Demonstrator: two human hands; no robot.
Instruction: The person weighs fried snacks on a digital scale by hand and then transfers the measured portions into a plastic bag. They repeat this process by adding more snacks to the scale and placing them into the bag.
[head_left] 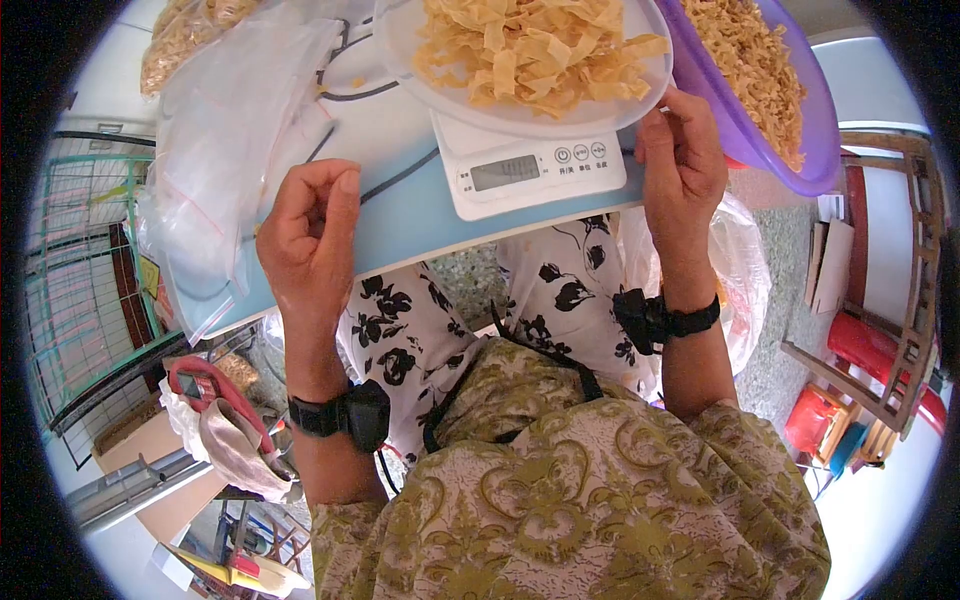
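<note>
On the blue tabletop stands a white digital kitchen scale (pixel 540 178); its display digits are too faint to read. A translucent white plate (pixel 400 60) rests on it, heaped with pale yellow, crisp-looking strips (pixel 530 55). My right hand (pixel 683 155) is at the plate's right rim, thumb and forefinger closed on the edge. Left of the scale, my left hand (pixel 310 225) is curled, its thumb against the bent forefinger, and nothing shows in it. Clear plastic bags (pixel 235 120) lie beside my left hand.
A purple basin (pixel 815 120) of brownish strips stands at the right of the table (pixel 400 235). A filled bag (pixel 190 45) sits at the far left. Black cable (pixel 400 175) runs behind the scale. A plastic bag (pixel 740 270) hangs near my right forearm.
</note>
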